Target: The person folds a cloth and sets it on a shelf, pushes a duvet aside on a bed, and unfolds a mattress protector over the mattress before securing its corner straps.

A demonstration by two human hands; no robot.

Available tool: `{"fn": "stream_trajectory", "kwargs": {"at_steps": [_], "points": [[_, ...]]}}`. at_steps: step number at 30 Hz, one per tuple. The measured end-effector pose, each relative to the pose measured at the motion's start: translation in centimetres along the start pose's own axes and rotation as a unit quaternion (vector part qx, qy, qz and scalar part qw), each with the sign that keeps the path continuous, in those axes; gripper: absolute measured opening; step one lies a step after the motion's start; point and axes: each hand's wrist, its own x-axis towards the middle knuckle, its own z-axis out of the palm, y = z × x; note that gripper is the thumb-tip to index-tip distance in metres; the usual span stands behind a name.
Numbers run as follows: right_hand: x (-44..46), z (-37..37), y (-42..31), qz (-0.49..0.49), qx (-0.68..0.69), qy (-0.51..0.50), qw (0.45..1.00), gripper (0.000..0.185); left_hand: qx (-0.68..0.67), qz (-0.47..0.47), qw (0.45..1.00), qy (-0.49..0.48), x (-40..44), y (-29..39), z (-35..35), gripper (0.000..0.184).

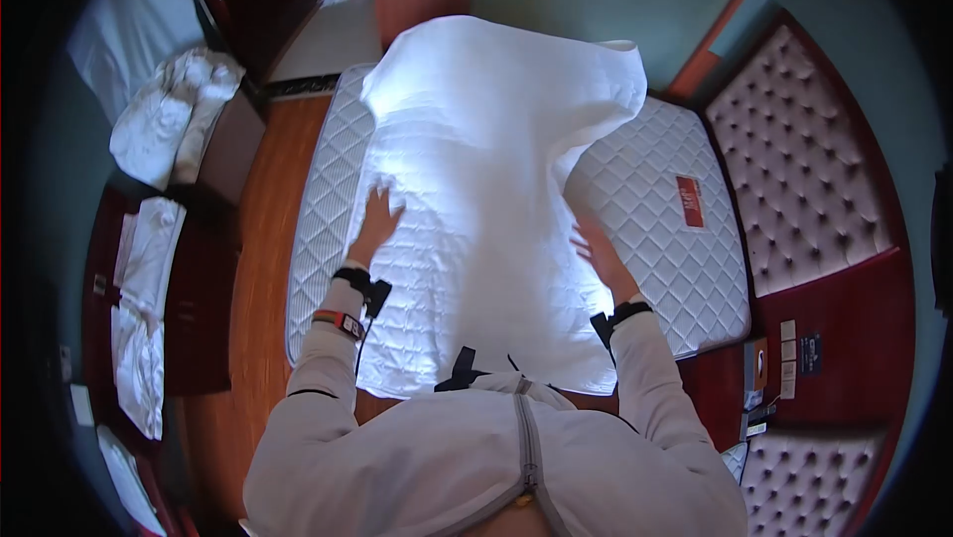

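I am holding left hand (378, 224) wide at nine o'clock, right hand (602, 251) wide at three, near white pad (486, 160) edges.

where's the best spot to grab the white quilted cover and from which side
Probably the right edge of the white quilted cover, just beyond the right hand, coming from the right with thumb and fingers pinching the border. The edge bends inward there, leaving the mattress bare alongside, so fingers should have room; the sheet looks thin and soft enough to pinch.
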Motion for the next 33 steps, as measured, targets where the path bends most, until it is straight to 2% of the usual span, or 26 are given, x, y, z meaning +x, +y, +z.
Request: {"fn": "stream_trajectory", "kwargs": {"at_steps": [1, 2, 5, 6, 7, 8, 10, 12, 13, 14, 15, 16, 17, 20, 23, 29, 33], "points": [[-0.7, -0.5, 3.5, 0.061, 0.001, -0.005, 0.998, 0.059, -0.039, -0.074, 0.981, -0.173, -4.9, -2.8, 2.1, 0.066], [-1.5, -1.2, 7.0, 0.121, 0.001, -0.008, 0.993, 0.057, -0.037, -0.144, 0.946, -0.288, -10.7, -3.4, 2.8, 0.064], [-5.5, -2.4, 13.6, 0.253, -0.041, -0.035, 0.966, 0.052, -0.058, -0.188, 0.811, -0.551, -29.2, -10.6, 8.1, 0.047], [-6.3, -2.4, 14.6, 0.311, -0.064, -0.029, 0.948, 0.051, -0.059, -0.287, 0.768, -0.569, -32.5, -7.5, 5.1, 0.049], [-6.8, -3.1, 16.5, 0.332, -0.060, -0.042, 0.940, 0.051, -0.051, -0.383, 0.721, -0.576, -35.9, -4.2, 1.8, 0.051], [-7.4, -3.4, 17.1, 0.341, -0.064, -0.041, 0.937, 0.050, -0.093, -0.425, 0.690, -0.578, -39.3, -3.8, 1.1, 0.046], [-8.1, -4.0, 18.3, 0.356, -0.076, -0.044, 0.931, 0.049, -0.156, -0.493, 0.662, -0.542, -43.6, -2.1, -1.0, 0.028], [-7.4, -4.5, 19.7, 0.339, -0.083, -0.066, 0.935, 0.046, -0.166, -0.541, 0.650, -0.508, -45.4, -0.5, -1.9, 0.026], [-7.3, -4.6, 20.0, 0.331, -0.085, -0.078, 0.936, 0.045, -0.170, -0.544, 0.671, -0.475, -46.6, -0.4, -1.6, 0.023], [-7.2, -4.6, 20.4, 0.319, -0.089, -0.090, 0.939, 0.044, -0.190, -0.519, 0.730, -0.402, -47.9, -0.2, -1.3, 0.021], [-7.0, -4.0, 19.9, 0.305, -0.092, -0.103, 0.942, 0.043, -0.031, -0.278, 0.873, -0.400, -51.2, -3.3, 2.0, 0.029], [-6.6, -3.4, 19.7, 0.291, -0.094, -0.116, 0.945, 0.043, -0.113, -0.378, 0.870, -0.294, -51.6, -1.0, 1.6, 0.030], [-6.6, -2.7, 19.6, 0.280, -0.084, -0.132, 0.947, 0.043, -0.189, -0.468, 0.845, -0.178, -51.5, 1.0, 1.4, 0.031], [-6.0, -0.2, 21.5, 0.276, -0.049, -0.174, 0.944, 0.042, -0.169, -0.460, 0.852, -0.183, -49.9, 8.5, -2.3, 0.033], [-6.6, 3.2, 23.1, 0.325, -0.073, -0.206, 0.920, 0.039, -0.197, -0.476, 0.837, -0.185, -52.6, 10.8, -3.9, 0.035], [-7.7, 9.5, 23.5, 0.315, -0.129, -0.278, 0.898, 0.037, -0.200, -0.528, 0.803, -0.188, -57.7, 6.1, -3.4, 0.043], [-7.5, 11.8, 23.5, 0.331, -0.149, -0.266, 0.893, 0.038, -0.172, -0.540, 0.796, -0.213, -55.8, -1.1, -1.8, 0.049]]}}
